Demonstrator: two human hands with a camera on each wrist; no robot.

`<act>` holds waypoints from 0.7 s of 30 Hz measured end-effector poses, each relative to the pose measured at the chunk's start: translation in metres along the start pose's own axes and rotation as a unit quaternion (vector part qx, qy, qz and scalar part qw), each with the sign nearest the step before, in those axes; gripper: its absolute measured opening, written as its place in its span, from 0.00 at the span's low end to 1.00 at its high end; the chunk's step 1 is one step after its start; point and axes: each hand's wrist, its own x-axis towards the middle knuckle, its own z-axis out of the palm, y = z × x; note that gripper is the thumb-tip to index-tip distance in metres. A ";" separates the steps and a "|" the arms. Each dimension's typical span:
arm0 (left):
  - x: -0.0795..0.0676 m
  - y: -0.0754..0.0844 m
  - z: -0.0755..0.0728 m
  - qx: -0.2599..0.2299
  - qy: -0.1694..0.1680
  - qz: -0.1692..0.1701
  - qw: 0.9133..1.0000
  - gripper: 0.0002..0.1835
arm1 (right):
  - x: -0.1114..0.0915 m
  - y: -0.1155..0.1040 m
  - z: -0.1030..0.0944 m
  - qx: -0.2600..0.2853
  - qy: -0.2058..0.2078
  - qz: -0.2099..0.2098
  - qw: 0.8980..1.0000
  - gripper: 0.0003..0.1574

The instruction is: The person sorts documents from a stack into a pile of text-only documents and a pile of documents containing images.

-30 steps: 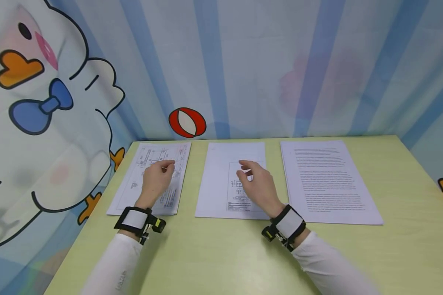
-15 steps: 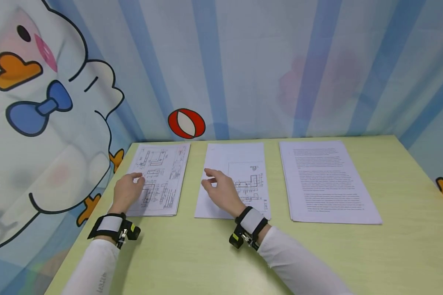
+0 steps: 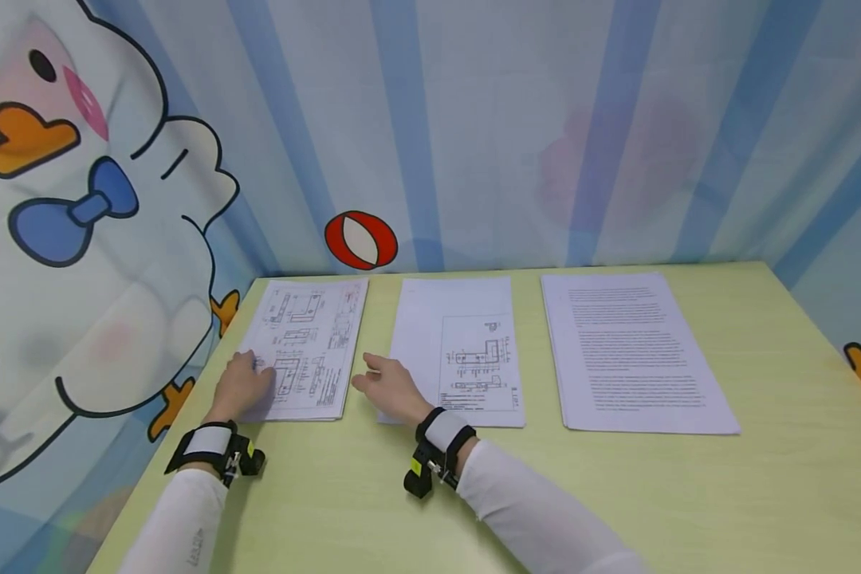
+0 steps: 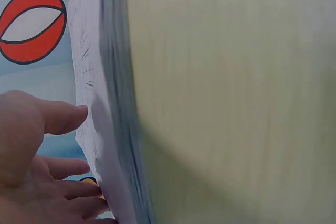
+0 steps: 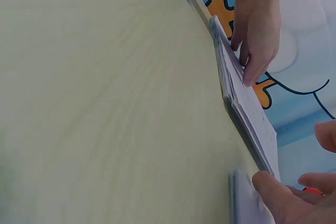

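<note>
My left hand [image 3: 238, 387] is at the left edge of a stack of printed drawings [image 3: 330, 335], its fingers relaxed along that side. The left wrist view shows its thumb [image 4: 63, 117] extended over the top sheet, near the layered edges of the stack [image 4: 119, 72]. My right hand [image 3: 393, 391] hangs with loosely spread fingers over the lower left corner of the middle stack of paper [image 3: 419, 319] and points toward the left stack. In the right wrist view, the right hand [image 5: 294, 198] appears at the lower right, with nothing gripped.
A third stack, covered with lines of text [image 3: 631, 351], lies on the right of the pale yellow-green table [image 3: 344, 510]. Behind the table hangs a blue striped curtain [image 3: 473, 135] with cartoon prints. Each wrist carries a strapped camera.
Both hands have moved left and toward the table's near side. The left went from over its stack to the stack's left edge; the right crossed the middle stack, uncovering its drawing.
</note>
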 end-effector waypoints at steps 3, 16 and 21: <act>-0.002 0.000 0.002 0.001 -0.008 -0.002 1.000 0.33 | 0.003 0.003 0.008 0.029 -0.016 0.020 0.999 0.36; 0.000 0.006 0.005 -0.006 -0.022 0.003 1.000 0.33 | 0.017 0.007 0.015 0.242 -0.005 0.078 0.967 0.42; 0.002 0.007 0.006 0.003 -0.023 0.007 1.000 0.33 | 0.021 0.007 0.014 0.250 -0.003 0.092 0.964 0.38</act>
